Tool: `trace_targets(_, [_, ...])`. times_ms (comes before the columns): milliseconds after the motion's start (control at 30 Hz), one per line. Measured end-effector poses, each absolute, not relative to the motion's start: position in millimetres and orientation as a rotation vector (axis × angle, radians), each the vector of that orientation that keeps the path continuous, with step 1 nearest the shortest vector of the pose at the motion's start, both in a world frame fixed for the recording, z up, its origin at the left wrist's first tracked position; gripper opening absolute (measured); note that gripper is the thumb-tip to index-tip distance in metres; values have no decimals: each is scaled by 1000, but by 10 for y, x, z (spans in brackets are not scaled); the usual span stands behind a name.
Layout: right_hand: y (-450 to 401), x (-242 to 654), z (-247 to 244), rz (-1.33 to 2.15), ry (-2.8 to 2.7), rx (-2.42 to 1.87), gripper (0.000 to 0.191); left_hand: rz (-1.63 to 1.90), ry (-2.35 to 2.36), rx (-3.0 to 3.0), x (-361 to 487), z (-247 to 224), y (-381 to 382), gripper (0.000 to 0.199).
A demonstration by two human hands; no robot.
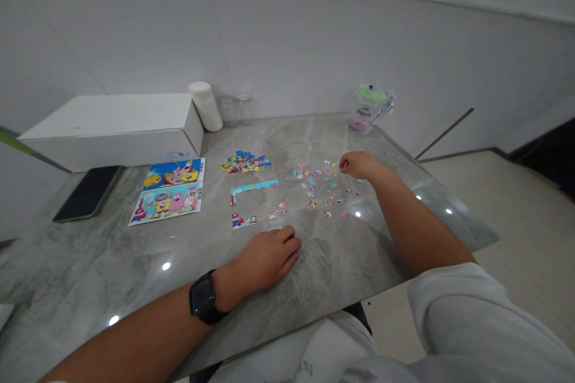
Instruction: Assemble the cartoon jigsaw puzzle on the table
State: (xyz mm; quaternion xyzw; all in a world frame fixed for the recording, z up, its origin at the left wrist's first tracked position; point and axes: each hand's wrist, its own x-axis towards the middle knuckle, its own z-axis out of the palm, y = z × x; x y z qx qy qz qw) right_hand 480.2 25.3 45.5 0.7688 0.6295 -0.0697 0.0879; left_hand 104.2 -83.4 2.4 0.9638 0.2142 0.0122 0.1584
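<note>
1. Head view: I see a partly joined puzzle border on the counter (323,275), its light-blue strip (256,185) bending into a short corner at the left end.
2. Below that strip I make out two small joined sections, a left one (244,221) and a right one (277,210), lying apart from each other.
3. To the right, loose pieces (311,182) lie scattered; behind the strip sits a heap of blue and yellow pieces (242,161).
4. The right hand (357,164) is at the far right edge of the loose pieces, fingertips drawn together; I cannot tell whether they pinch a piece.
5. The left hand (265,257) rests palm down in front of the border, fingers loosely curled, with nothing showing in its grasp; a black watch (204,297) is on that wrist.
6. Farther left I have two cartoon pictures (165,206), then a dark phone (90,193).
7. Along the back stand a white box (112,122), a white canister (206,106), two clear glasses (245,110) and, well right, a plastic bag (372,109).
</note>
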Motion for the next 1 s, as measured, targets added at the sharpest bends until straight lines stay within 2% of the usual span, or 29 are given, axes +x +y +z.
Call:
trace_targets(200, [3,5050,248,-242,1860,2451,24,37,623,2727,1048,11,-827,22])
trace_targets(400, [-107,4975,11,-107,1958,2698,25,74,599,2722,1045,-26,-816,23])
trace_targets(633, [96,4661,107,-171,2229,2397,27,46,597,2718,1045,-19,-806,24])
trace_targets(1000, [538,4390,127,-294,1966,2208,22,31,599,2787,1047,52,-828,21])
